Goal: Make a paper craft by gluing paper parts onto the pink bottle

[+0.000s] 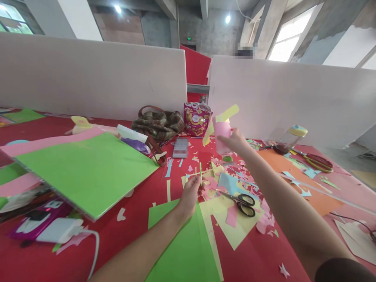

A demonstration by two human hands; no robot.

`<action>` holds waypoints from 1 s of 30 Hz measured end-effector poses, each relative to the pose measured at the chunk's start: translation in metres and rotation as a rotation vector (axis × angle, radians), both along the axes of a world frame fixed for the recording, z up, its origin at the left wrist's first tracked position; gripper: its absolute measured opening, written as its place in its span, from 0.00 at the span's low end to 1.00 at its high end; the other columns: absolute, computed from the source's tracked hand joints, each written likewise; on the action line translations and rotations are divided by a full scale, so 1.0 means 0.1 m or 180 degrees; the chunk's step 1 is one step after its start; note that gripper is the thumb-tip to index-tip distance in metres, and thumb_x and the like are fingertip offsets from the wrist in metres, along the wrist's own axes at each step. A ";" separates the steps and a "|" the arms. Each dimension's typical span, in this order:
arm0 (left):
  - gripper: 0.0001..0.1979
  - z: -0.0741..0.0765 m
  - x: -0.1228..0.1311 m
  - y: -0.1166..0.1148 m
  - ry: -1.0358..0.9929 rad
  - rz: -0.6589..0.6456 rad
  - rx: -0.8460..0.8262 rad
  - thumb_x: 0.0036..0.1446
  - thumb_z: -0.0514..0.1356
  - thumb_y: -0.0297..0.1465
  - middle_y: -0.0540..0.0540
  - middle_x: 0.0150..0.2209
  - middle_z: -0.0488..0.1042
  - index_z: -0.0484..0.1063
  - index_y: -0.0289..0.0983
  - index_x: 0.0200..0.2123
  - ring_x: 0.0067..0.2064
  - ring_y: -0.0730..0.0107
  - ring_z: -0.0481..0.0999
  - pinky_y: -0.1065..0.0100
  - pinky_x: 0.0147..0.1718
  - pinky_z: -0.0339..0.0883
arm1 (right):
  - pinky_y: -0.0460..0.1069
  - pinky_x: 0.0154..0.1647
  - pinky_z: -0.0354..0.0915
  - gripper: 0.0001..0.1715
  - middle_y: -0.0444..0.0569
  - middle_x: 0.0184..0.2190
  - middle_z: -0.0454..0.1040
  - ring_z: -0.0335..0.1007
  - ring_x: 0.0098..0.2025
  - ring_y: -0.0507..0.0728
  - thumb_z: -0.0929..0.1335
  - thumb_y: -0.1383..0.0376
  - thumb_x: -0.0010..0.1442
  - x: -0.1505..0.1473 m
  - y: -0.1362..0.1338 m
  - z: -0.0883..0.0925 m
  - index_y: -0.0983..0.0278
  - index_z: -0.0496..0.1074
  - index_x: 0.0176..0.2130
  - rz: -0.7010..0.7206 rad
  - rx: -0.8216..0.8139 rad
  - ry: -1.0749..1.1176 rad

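My right hand (234, 141) reaches forward, its fingers closed on a pink paper cylinder (223, 131) held upright above the table. Yellow paper strips (229, 112) stick out from the cylinder's top and left side. Closer to me, my left hand (190, 194) pinches a slim green stick (200, 169); whether it is a pen or rolled paper I cannot tell. Beneath my left hand lies a green paper sheet (179, 243). Black-handled scissors (246, 204) rest to its right on a pale yellow sheet (235, 231).
Paper scraps litter the red table (246, 258). At left is a stack topped by a large green sheet (88, 168), with a white charger (60, 230) and cable. A plaid bag (161, 125), snack bag (196, 119), clear jar (289, 139) and other scissors (319, 161) stand farther back.
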State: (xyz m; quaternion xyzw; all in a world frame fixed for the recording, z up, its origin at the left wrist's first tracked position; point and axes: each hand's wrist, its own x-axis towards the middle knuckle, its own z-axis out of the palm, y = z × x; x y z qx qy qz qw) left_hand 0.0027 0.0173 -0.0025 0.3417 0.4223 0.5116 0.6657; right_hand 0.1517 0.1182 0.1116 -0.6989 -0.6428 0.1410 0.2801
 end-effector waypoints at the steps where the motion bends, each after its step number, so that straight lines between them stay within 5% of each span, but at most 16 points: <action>1: 0.12 0.00 0.00 0.00 -0.0014 -0.0004 -0.0011 0.47 0.55 0.39 0.55 0.18 0.60 0.62 0.35 0.26 0.18 0.81 0.57 0.75 0.20 0.52 | 0.52 0.25 0.61 0.38 0.61 0.38 0.65 0.65 0.34 0.63 0.62 0.49 0.43 0.01 -0.07 0.05 0.70 0.53 0.48 -0.0037 -0.0059 0.0140; 5: 0.12 0.00 0.01 0.00 -0.0065 -0.0054 -0.0066 0.46 0.55 0.40 0.55 0.18 0.60 0.62 0.35 0.26 0.18 0.81 0.56 0.75 0.19 0.52 | 0.48 0.23 0.63 0.31 0.54 0.37 0.67 0.67 0.30 0.57 0.63 0.52 0.44 0.04 -0.36 0.08 0.64 0.57 0.45 0.0287 -0.0444 0.1819; 9: 0.14 -0.03 0.02 0.01 -0.0080 -0.0129 -0.0094 0.44 0.56 0.40 0.56 0.17 0.58 0.60 0.36 0.22 0.17 0.81 0.56 0.75 0.19 0.52 | 0.47 0.22 0.63 0.24 0.50 0.32 0.68 0.66 0.28 0.55 0.63 0.52 0.45 0.07 -0.56 -0.12 0.62 0.61 0.41 0.0469 -0.0758 0.2544; 17: 0.13 -0.03 0.01 0.01 -0.0034 -0.0174 -0.0050 0.45 0.55 0.41 0.56 0.16 0.57 0.63 0.36 0.26 0.18 0.81 0.55 0.74 0.21 0.52 | 0.46 0.23 0.64 0.27 0.50 0.35 0.69 0.67 0.30 0.55 0.64 0.54 0.46 0.04 -0.78 -0.37 0.61 0.60 0.45 0.0573 -0.1181 0.2964; 30: 0.10 0.04 0.00 0.00 0.0617 -0.0313 0.0393 0.45 0.58 0.36 0.49 0.23 0.70 0.64 0.36 0.28 0.25 0.74 0.66 0.71 0.27 0.57 | 0.46 0.25 0.63 0.27 0.49 0.35 0.70 0.67 0.32 0.55 0.64 0.54 0.46 0.11 -0.80 -0.28 0.62 0.61 0.45 0.0633 -0.0984 0.2911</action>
